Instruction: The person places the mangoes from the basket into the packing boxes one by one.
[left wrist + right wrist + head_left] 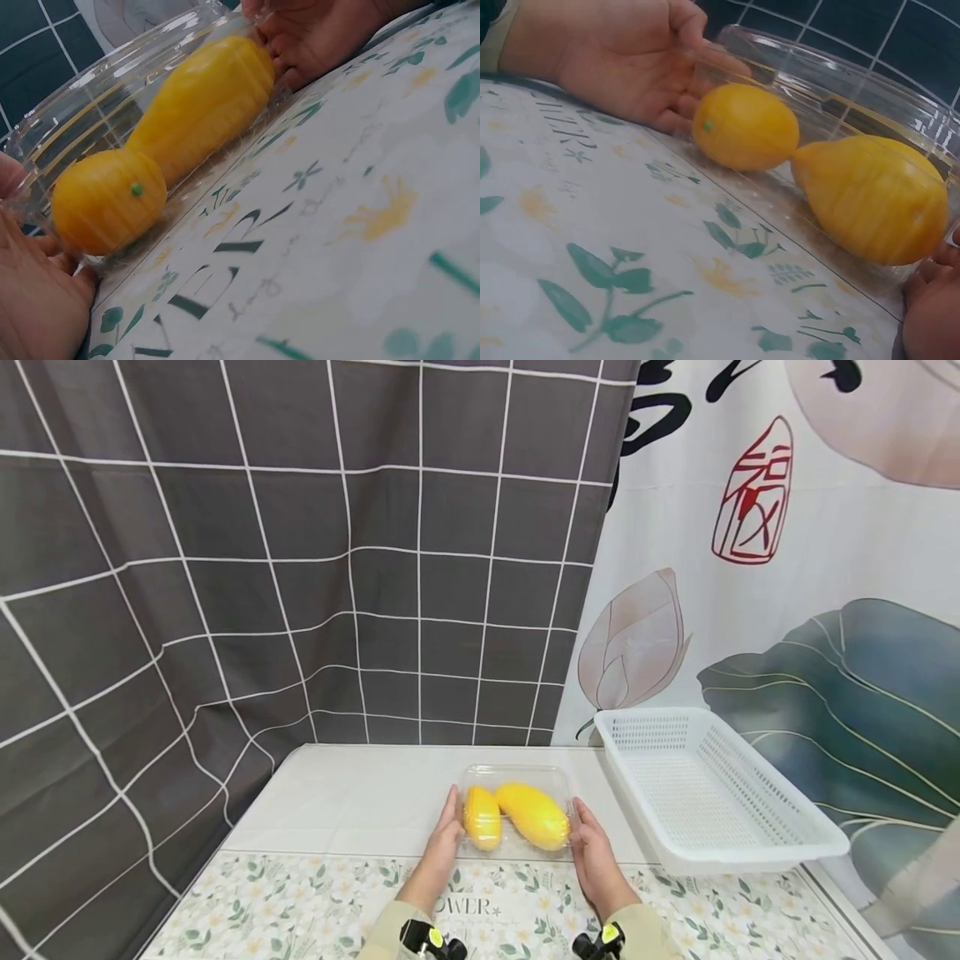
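Observation:
A clear plastic box (pixel 517 771) stands on the table with two yellow fruit-like pieces inside. The shorter piece (pixel 482 818) is oblong and has a small green spot in the left wrist view. Beside it lies the larger, mango-shaped piece (pixel 534 816), slanting toward the right side. My left hand (pixel 442 843) grips the box's left side, thumb near the rim and fingers low along the wall in the right wrist view. From the right side, my right hand (pixel 594 857) holds the opposite wall; its fingertips are partly hidden there.
To the right, a white perforated plastic basket (pixel 720 852) sits on the table's edge. A floral cloth (pixel 300 902) covers the table's front, with plain white surface (pixel 352 793) behind. Dark checked (pixel 450 593) and printed white curtains (pixel 660 527) hang at the back.

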`<state>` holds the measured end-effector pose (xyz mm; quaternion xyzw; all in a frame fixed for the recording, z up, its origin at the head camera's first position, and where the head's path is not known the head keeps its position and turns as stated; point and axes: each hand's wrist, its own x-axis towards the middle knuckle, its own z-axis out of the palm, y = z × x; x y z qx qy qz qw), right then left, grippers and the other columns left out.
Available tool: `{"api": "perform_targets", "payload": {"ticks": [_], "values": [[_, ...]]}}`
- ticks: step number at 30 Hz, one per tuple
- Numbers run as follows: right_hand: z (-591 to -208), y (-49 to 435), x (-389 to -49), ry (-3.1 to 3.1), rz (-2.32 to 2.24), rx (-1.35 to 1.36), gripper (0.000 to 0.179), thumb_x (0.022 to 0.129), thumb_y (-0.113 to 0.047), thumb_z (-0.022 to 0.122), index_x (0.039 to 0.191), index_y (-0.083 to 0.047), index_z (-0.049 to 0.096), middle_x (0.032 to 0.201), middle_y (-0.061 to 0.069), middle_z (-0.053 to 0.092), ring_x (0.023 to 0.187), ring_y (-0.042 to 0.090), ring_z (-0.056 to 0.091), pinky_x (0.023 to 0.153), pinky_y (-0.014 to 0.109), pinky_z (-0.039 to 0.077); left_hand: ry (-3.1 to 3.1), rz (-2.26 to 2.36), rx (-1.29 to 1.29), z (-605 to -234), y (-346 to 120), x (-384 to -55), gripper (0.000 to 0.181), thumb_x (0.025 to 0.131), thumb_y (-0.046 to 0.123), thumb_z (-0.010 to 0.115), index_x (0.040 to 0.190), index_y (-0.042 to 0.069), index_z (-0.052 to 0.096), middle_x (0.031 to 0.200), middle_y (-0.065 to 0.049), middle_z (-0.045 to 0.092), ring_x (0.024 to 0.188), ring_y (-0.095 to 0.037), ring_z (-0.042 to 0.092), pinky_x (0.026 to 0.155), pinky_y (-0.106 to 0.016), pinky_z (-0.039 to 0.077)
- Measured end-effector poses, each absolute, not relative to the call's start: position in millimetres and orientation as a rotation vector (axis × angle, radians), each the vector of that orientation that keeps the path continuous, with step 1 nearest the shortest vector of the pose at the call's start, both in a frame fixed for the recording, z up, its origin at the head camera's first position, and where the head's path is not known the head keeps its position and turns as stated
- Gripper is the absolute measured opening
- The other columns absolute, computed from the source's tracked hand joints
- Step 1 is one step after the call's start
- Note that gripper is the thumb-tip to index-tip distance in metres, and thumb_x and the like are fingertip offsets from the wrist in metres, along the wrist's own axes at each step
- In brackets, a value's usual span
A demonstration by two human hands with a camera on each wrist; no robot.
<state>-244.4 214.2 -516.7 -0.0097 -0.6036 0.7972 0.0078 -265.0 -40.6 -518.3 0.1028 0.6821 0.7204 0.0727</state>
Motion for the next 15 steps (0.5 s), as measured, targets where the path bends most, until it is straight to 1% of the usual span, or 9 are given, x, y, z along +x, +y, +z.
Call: {"api": "perform_targets", "payload": {"ticks": [5, 7, 11, 15], "values": [[-515.8, 206.0, -241.0, -1.859, 2.452, -0.153, 0.081, 0.087, 0.003, 0.034, 0.162, -0.001, 0.003, 0.169, 0.016, -0.005, 0.155, 0.036, -0.004, 0.126, 0.048, 0.004, 1.980, 2.269, 0.170, -518.1, -31.7, -260.4, 0.087, 0.088, -0.001, 0.033, 0.164, 0.020, -0.004, 0.169, -0.014, 0.004, 0.155, -0.036, 0.003, 0.124, -0.055, 0.000], [-517.3, 204.1, -241.4, -1.867, 2.436, -0.201, 0.079, 0.088, 0.001, 0.035, 0.162, -0.003, 0.007, 0.169, 0.017, -0.002, 0.155, 0.037, -0.001, 0.126, 0.049, 0.006, 1.968, 2.306, 0.133, -518.6, -28.9, -259.9, 0.086, 0.089, 0.000, 0.033, 0.164, 0.019, -0.003, 0.169, -0.014, 0.006, 0.155, -0.036, 0.003, 0.124, -0.055, 0.000], [-522.2, 203.4, -245.9, -1.847, 2.430, -0.229, 0.077, 0.090, 0.000, 0.038, 0.161, -0.001, 0.010, 0.169, 0.019, 0.002, 0.155, 0.037, 0.003, 0.126, 0.048, 0.009, 1.963, 2.342, 0.076, -518.7, -24.6, -261.0, 0.076, 0.096, 0.004, 0.033, 0.164, 0.014, 0.000, 0.168, -0.015, 0.010, 0.154, -0.037, 0.006, 0.125, -0.054, 0.004], [-525.8, 202.0, -255.1, -1.804, 2.398, -0.234, 0.071, 0.093, -0.001, 0.038, 0.160, 0.002, 0.015, 0.168, 0.019, 0.007, 0.155, 0.035, 0.007, 0.126, 0.047, 0.013, 1.954, 2.346, 0.041, -517.8, -20.2, -266.8, 0.067, 0.103, 0.012, 0.031, 0.164, 0.012, 0.003, 0.169, -0.014, 0.008, 0.155, -0.036, 0.005, 0.125, -0.051, 0.005]]}}
